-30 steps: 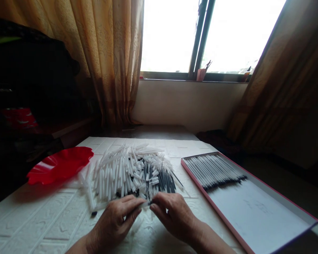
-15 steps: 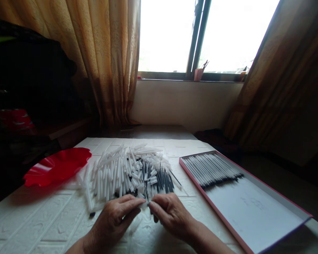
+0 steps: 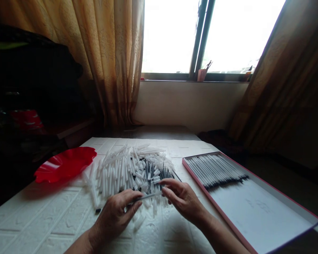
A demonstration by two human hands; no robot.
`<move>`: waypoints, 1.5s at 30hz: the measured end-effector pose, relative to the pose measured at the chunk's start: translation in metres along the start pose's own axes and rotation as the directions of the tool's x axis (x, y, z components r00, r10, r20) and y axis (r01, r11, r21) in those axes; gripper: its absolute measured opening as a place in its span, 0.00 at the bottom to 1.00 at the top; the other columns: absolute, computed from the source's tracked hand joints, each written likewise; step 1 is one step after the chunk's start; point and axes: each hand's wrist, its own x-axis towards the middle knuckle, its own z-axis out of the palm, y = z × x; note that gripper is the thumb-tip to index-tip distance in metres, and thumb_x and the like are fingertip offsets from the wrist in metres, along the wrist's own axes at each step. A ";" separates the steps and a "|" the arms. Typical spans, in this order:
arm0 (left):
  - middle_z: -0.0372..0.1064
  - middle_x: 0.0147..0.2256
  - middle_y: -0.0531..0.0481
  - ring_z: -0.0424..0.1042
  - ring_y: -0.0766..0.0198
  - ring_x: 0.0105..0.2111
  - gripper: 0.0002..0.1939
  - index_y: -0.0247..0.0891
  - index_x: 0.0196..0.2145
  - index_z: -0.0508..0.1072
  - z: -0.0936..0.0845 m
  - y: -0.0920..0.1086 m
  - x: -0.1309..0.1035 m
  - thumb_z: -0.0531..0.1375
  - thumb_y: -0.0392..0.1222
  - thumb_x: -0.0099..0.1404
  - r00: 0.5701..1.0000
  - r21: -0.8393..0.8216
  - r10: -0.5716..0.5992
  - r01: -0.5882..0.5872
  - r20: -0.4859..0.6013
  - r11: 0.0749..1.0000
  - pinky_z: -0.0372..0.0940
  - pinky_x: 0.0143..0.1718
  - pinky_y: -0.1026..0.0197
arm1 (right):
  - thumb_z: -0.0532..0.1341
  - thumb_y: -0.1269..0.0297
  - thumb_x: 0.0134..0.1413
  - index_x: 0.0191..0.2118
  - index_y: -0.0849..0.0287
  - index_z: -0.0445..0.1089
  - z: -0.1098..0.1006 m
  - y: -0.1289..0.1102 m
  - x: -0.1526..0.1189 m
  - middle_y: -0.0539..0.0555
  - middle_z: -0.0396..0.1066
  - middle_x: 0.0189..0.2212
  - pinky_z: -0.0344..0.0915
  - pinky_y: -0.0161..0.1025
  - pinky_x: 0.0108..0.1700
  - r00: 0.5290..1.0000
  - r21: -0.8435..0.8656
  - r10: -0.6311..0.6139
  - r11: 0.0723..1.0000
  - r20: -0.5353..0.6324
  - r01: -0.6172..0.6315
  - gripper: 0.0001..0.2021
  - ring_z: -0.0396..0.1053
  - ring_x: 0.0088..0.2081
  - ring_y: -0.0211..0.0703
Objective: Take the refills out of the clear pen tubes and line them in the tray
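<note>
My left hand (image 3: 120, 210) pinches the left part of a slim, translucent pen (image 3: 150, 195), held nearly level just above the table. At its other end is my right hand (image 3: 181, 197), thumb and fingers closed about the tip; motion blur hides the exact contact. Behind my hands lies a heap of white pen barrels (image 3: 116, 174), with dark refills (image 3: 165, 173) on its right side and small clear caps (image 3: 140, 176) scattered among them. To the right, a row of pens with black ends (image 3: 214, 171) lies in a shallow pink-edged box (image 3: 254, 215).
A red dish with a wavy rim (image 3: 66, 164) stands at the table's left. The white table (image 3: 53, 211) has a brick pattern. Beyond it are a curtain (image 3: 119, 63), a window and a pink cup (image 3: 201, 74) on the sill.
My hands have moved apart, and the pen now shows between them. The right hand has shifted right and up. The whole view has swung slightly left.
</note>
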 end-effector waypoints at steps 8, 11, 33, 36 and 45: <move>0.76 0.30 0.52 0.73 0.69 0.23 0.04 0.41 0.36 0.77 -0.001 0.002 0.003 0.63 0.38 0.62 0.992 -0.088 -0.119 0.115 -0.044 0.989 0.66 0.27 0.70 | 0.61 0.65 0.55 0.35 0.59 0.80 -0.010 -0.011 -0.011 0.53 0.77 0.27 0.62 0.34 0.32 0.983 -0.222 0.026 0.975 0.180 0.015 0.09 0.70 0.28 0.41; 0.76 0.28 0.52 0.70 0.70 0.21 0.04 0.40 0.35 0.78 -0.002 0.002 0.002 0.64 0.39 0.60 0.981 -0.148 -0.185 0.175 -0.055 0.973 0.64 0.24 0.70 | 0.61 0.67 0.53 0.33 0.58 0.80 -0.015 -0.015 -0.016 0.52 0.76 0.26 0.60 0.33 0.30 0.974 -0.283 0.078 0.959 0.214 -0.015 0.09 0.69 0.27 0.40; 0.65 0.24 0.57 0.66 0.70 0.21 0.22 0.39 0.35 0.68 -0.001 0.002 0.008 0.55 0.63 0.66 0.811 -0.730 -0.562 0.481 0.161 0.485 0.61 0.22 0.69 | 0.60 0.69 0.56 0.40 0.57 0.79 0.027 -0.024 -0.013 0.54 0.76 0.33 0.62 0.33 0.35 0.925 -0.317 -0.039 0.933 0.377 0.169 0.10 0.72 0.32 0.42; 0.54 0.18 0.63 0.52 0.74 0.13 0.24 0.39 0.36 0.66 0.003 -0.004 0.006 0.55 0.65 0.65 0.815 -0.713 -0.554 0.491 0.172 0.500 0.51 0.14 0.72 | 0.60 0.68 0.55 0.44 0.53 0.76 0.035 -0.026 -0.009 0.55 0.75 0.39 0.63 0.35 0.35 0.887 -0.484 -0.053 0.822 0.458 0.300 0.12 0.74 0.36 0.46; 0.61 0.19 0.58 0.57 0.73 0.15 0.27 0.35 0.41 0.77 0.001 0.002 0.003 0.59 0.63 0.63 0.870 -0.507 -0.387 0.493 0.307 0.707 0.55 0.17 0.71 | 0.60 0.72 0.54 0.40 0.60 0.70 0.026 -0.019 -0.012 0.56 0.75 0.35 0.64 0.37 0.35 0.922 -0.479 0.030 0.861 0.386 0.172 0.07 0.73 0.34 0.46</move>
